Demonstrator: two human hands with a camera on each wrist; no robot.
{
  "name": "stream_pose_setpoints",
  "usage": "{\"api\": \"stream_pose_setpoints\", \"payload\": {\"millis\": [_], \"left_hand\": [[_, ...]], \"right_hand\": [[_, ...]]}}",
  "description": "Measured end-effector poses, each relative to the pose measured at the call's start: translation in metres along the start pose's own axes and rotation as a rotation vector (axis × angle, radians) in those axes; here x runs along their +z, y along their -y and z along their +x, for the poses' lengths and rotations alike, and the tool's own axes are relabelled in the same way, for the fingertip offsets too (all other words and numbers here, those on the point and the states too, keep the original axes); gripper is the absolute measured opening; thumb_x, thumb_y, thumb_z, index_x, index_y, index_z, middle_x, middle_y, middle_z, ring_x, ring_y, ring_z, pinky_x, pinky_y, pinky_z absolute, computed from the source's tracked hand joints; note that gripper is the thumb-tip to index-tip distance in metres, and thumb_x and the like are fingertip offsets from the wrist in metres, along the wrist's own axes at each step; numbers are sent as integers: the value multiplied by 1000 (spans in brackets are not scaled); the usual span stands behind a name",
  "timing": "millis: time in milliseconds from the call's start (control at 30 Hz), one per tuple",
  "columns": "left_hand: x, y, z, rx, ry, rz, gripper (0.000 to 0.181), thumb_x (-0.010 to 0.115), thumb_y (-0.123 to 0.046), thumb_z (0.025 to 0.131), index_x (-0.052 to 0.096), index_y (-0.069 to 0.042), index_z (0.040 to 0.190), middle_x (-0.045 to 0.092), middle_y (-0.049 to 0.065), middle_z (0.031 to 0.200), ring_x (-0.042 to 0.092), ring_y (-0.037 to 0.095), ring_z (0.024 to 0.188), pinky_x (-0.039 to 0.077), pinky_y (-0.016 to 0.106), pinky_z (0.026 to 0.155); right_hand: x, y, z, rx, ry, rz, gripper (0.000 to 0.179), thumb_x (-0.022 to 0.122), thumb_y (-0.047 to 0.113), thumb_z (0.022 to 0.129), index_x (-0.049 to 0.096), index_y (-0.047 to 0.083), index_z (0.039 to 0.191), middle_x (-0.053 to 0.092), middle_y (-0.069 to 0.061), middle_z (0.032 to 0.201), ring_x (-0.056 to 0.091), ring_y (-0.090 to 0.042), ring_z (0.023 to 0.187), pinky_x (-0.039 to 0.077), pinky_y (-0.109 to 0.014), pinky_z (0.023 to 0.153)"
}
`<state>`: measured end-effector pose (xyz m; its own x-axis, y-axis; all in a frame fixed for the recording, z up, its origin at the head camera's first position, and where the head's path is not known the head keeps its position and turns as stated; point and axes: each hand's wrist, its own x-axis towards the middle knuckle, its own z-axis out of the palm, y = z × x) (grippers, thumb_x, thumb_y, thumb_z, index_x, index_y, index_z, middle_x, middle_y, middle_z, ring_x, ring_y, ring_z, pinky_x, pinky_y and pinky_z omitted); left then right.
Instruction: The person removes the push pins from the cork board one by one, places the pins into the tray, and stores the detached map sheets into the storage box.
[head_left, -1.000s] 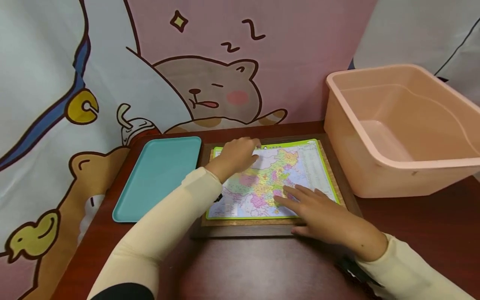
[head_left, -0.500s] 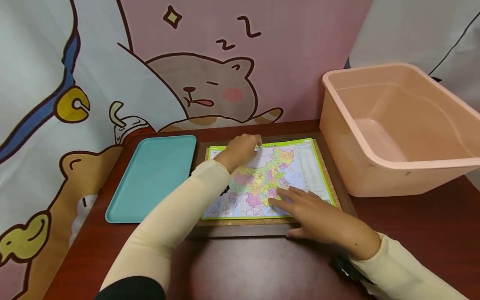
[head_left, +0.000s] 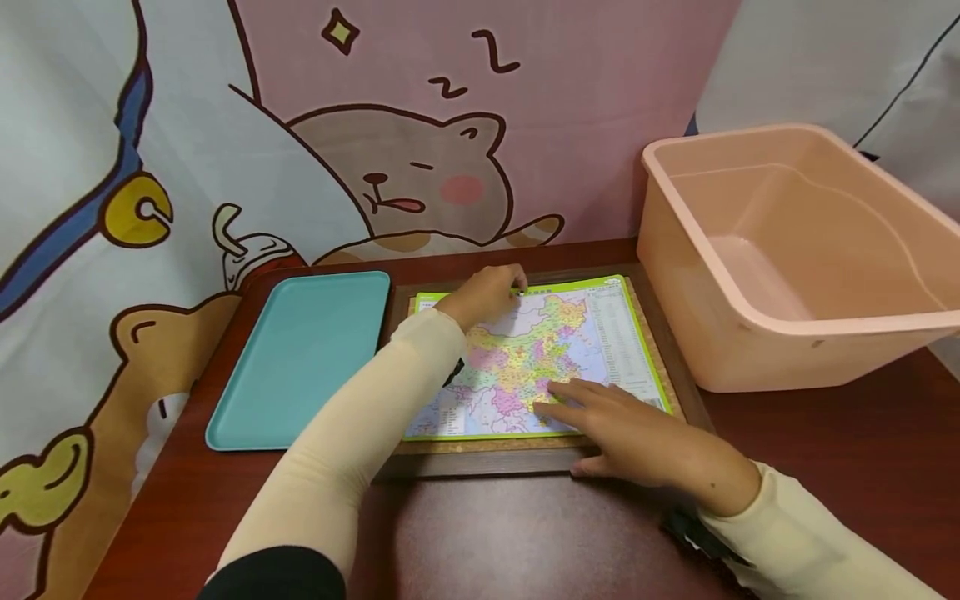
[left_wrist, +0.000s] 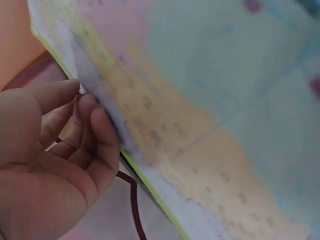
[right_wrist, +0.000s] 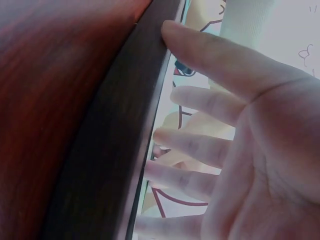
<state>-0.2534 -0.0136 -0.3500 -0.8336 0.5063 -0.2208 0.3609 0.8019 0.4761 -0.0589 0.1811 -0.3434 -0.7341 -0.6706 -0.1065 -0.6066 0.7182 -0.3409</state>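
Observation:
A printed map [head_left: 517,350] with a green border lies on a cork board [head_left: 465,447] in a dark wooden frame [head_left: 495,464]. At the map's far edge my left hand [head_left: 487,296] pinches a tiny pale pushpin [left_wrist: 81,91] between thumb and index finger; the other fingers curl beside it. In the left wrist view the fingertips meet right at the green edge. My right hand [head_left: 622,429] lies spread over the map's near right part, its thumb at the frame's front edge. In the right wrist view its fingers are straight and apart.
Left of the board is a turquoise tray [head_left: 315,358]. A large peach plastic tub [head_left: 697,317] stands close by the board's right side. Behind the reddish-brown table [head_left: 780,467] hangs a cartoon-printed cloth [head_left: 592,125].
My left hand has shifted slightly along the map's far edge, its fingertips now covering the small shiny spot there. The right hand stays put on the map. The head view has shifted a little.

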Motion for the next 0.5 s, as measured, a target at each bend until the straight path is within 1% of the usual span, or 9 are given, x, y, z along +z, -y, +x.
{"api": "stream_pose_setpoints", "payload": {"millis": [100,200,267,433,500], "left_hand": [[2,4,1,-1,1,-36,22,57,-14,102,56,-11,124,62,6,125,56,17,100,47,33,94],[4,9,4,10,-3,-70,21,57,-14,102,56,-10,123,64,7,116,56,18,95,47,33,90],[4,11,6,20,2,-94,21,56,-13,102,56,-9,123,63,8,113,55,18,94,47,32,88],[2,16,10,34,31,-147,18,55,-13,103,57,-10,120,62,9,117,58,19,98,49,31,84],[1,17,11,37,40,-148,17,54,-13,104,57,-12,120,62,9,117,58,20,99,50,31,83]], "right_hand": [[2,-1,1,-9,8,-1,73,85,31,80,53,18,145,48,-13,151,43,-42,139,41,-70,99],[3,-1,2,-18,-4,-15,72,86,32,79,55,17,143,50,-13,149,45,-42,138,41,-70,99],[3,-1,3,-16,-8,-17,72,86,32,79,56,16,142,51,-14,149,45,-42,138,41,-70,98],[4,-2,2,17,8,30,70,85,31,80,56,17,142,48,-13,152,40,-43,141,36,-79,94],[4,-2,2,30,13,49,69,85,30,80,56,18,142,46,-12,153,38,-44,142,34,-82,92]]}}
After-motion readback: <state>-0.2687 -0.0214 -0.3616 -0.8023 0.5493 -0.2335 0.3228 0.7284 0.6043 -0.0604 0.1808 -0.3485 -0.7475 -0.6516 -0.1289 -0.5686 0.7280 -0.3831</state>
